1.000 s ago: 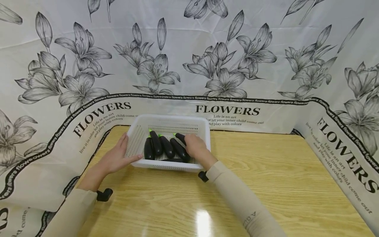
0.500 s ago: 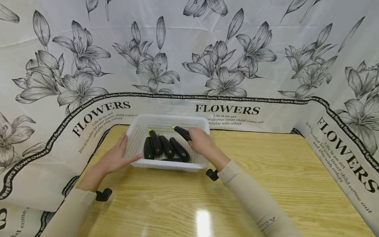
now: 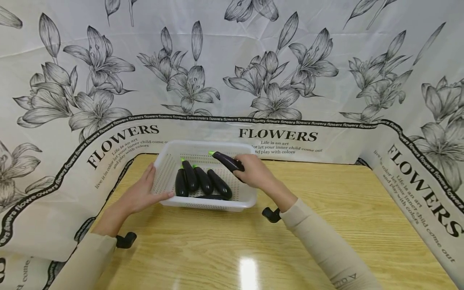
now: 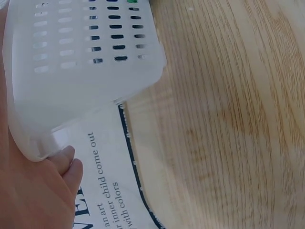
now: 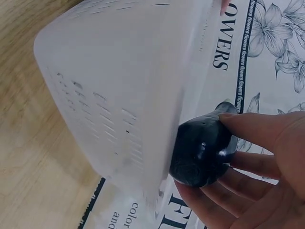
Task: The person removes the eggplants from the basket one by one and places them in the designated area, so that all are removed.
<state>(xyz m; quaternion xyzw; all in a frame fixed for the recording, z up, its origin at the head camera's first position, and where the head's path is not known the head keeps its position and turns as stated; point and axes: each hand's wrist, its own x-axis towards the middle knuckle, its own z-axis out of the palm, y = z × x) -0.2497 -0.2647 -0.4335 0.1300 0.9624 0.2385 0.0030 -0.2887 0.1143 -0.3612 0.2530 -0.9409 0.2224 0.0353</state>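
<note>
A white perforated plastic basket (image 3: 208,203) stands at the far left part of the table, with several dark eggplants (image 3: 204,181) lying in it. Their green stem ends mostly point toward the back. My left hand (image 3: 139,195) holds the basket's left front corner, thumb at the front rim; in the left wrist view fingertips (image 4: 66,164) curl under the rim. Above the basket's right side, my right hand (image 3: 255,171) grips another eggplant (image 3: 224,160) by its thick end, its green tip pointing left and back. The right wrist view shows thumb and fingers around this eggplant (image 5: 202,148), beside the rim.
The wood-grain table (image 3: 326,225) extends to the right and in front of the basket. A white cloth (image 3: 203,92) with printed flowers and lettering rises behind and along both sides. Black wrist mounts (image 3: 127,240) hang under both sleeves.
My right hand has lifted the eggplant from among the others, moving it up and to the right toward the basket's right rim. The left hand and basket have hardly moved.
</note>
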